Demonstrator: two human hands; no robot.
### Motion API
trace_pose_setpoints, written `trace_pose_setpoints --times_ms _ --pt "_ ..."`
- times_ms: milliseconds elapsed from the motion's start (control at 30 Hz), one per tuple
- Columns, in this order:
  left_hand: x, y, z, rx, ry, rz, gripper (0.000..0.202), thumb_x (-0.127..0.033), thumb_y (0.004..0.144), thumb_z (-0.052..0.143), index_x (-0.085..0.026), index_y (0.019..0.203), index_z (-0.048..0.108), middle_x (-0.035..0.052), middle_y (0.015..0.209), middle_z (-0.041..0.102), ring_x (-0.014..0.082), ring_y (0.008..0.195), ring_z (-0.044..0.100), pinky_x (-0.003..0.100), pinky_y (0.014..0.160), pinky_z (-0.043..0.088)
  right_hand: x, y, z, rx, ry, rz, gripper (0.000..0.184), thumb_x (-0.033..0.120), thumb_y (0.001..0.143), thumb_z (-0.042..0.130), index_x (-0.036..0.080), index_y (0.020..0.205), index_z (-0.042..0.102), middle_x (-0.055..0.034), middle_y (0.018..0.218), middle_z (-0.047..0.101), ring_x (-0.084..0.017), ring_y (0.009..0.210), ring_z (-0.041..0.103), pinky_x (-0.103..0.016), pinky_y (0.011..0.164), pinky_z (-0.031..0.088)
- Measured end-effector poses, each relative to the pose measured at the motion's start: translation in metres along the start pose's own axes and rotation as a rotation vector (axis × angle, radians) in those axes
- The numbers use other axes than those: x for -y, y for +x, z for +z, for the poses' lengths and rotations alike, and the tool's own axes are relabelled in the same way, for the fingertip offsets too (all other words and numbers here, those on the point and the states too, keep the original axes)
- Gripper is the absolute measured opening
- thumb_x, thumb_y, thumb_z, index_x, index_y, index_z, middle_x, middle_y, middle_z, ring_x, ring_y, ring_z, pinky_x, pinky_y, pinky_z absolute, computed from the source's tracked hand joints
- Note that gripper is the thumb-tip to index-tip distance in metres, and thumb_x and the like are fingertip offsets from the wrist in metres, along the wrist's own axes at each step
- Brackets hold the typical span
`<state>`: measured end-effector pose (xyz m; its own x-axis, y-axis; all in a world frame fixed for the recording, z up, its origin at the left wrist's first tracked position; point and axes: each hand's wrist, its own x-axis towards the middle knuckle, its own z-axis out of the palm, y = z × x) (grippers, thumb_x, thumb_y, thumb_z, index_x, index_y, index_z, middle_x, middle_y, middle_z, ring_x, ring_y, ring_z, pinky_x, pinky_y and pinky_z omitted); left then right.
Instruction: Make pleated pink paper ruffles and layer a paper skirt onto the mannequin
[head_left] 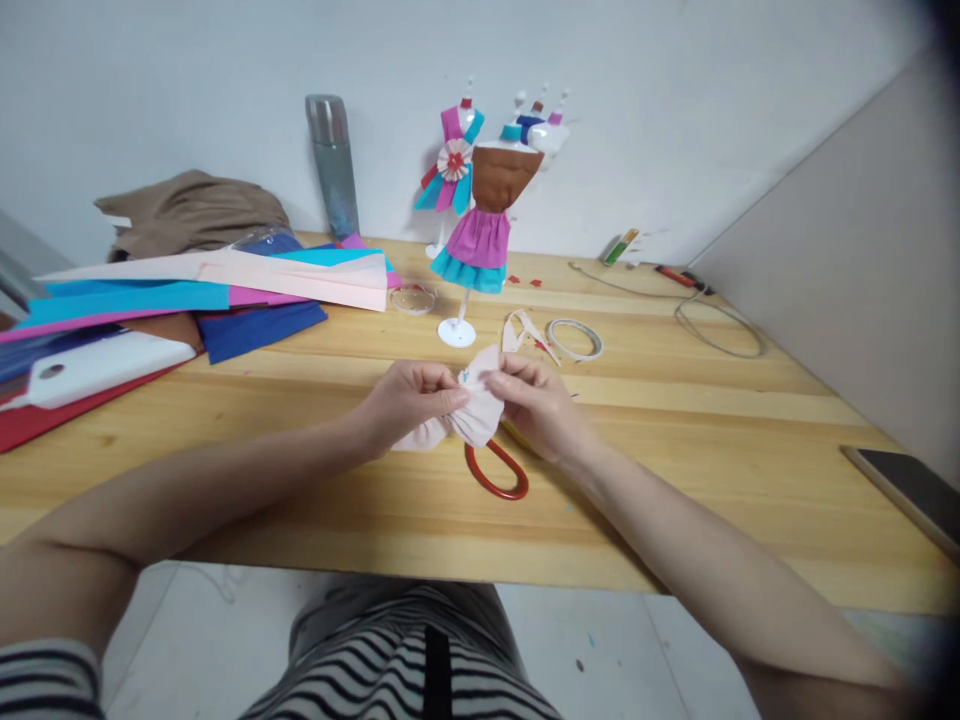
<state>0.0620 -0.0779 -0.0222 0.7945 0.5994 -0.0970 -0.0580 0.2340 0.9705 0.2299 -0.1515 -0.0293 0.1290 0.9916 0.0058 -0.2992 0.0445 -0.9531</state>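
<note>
Between my two hands is a pale pink gathered strip of paper or fabric [480,418], held just above the table. My left hand [416,400] pinches its folds, and a loose end hangs below that hand. On the other side my right hand [536,405] grips the upper edge between thumb and fingers. A small bluish mark shows near the top of the strip. Under it lie scissors with a red handle [504,490], their blades hidden. Behind stands a small dress form [502,180] wearing a brown top and a pink and turquoise skirt.
Coloured sheets [300,275] and a white board [112,365] are piled at left, near a brown cloth [195,210] and a flask [334,170]. A tape roll [576,340], pink scraps [525,330], a cable [720,335] and a phone [904,490] lie farther right.
</note>
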Motion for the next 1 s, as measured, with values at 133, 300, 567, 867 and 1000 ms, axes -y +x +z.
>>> trace_pose_setpoints --times_ms 133,300,567,867,1000 --pt "-0.002 -0.001 0.0 -0.005 0.074 -0.01 0.028 -0.033 0.064 0.084 -0.012 0.063 0.065 0.004 0.065 0.07 0.012 0.06 0.062 0.024 0.06 0.047 -0.002 -0.002 0.002 -0.025 -0.024 -0.016 0.026 0.04 0.062 0.086 0.019 0.064 0.072 0.0023 0.052 0.059 -0.008 0.045 0.039 -0.023 0.044 0.025" --pt "-0.003 -0.001 0.001 0.019 0.064 -0.014 0.027 -0.03 0.063 0.084 -0.011 0.069 0.067 0.0046 0.069 0.071 0.0122 0.062 0.063 0.024 0.061 0.048 -0.002 -0.001 0.003 -0.023 0.049 0.007 0.022 0.034 0.061 0.085 0.018 0.062 0.071 0.0016 0.051 0.061 -0.006 0.042 0.038 -0.021 0.041 0.025" --pt "-0.005 0.0 -0.003 -0.055 0.457 0.246 0.019 -0.028 0.067 0.078 -0.015 0.079 0.072 0.004 0.076 0.074 0.0146 0.072 0.067 0.027 0.072 0.054 -0.007 0.0 0.003 -0.005 0.084 0.005 0.017 0.028 0.061 0.08 0.017 0.059 0.068 0.0012 0.05 0.06 -0.005 0.041 0.04 -0.021 0.04 0.026" --pt "0.006 0.001 -0.006 -0.002 0.279 0.227 0.033 -0.033 0.071 0.077 -0.014 0.097 0.072 0.0094 0.097 0.075 0.0221 0.092 0.071 0.033 0.081 0.056 -0.008 0.0 0.007 -0.046 0.121 0.048 0.019 0.029 0.058 0.082 0.016 0.058 0.067 0.0025 0.049 0.057 -0.005 0.04 0.036 -0.021 0.039 0.021" --pt "0.01 0.001 -0.005 -0.044 0.203 0.318 0.031 -0.032 0.072 0.076 -0.014 0.097 0.072 0.0124 0.11 0.073 0.0254 0.106 0.068 0.038 0.091 0.055 -0.007 0.001 0.006 -0.096 0.088 0.024 0.024 0.034 0.062 0.082 0.017 0.06 0.066 0.0023 0.051 0.056 -0.005 0.042 0.036 -0.022 0.04 0.021"
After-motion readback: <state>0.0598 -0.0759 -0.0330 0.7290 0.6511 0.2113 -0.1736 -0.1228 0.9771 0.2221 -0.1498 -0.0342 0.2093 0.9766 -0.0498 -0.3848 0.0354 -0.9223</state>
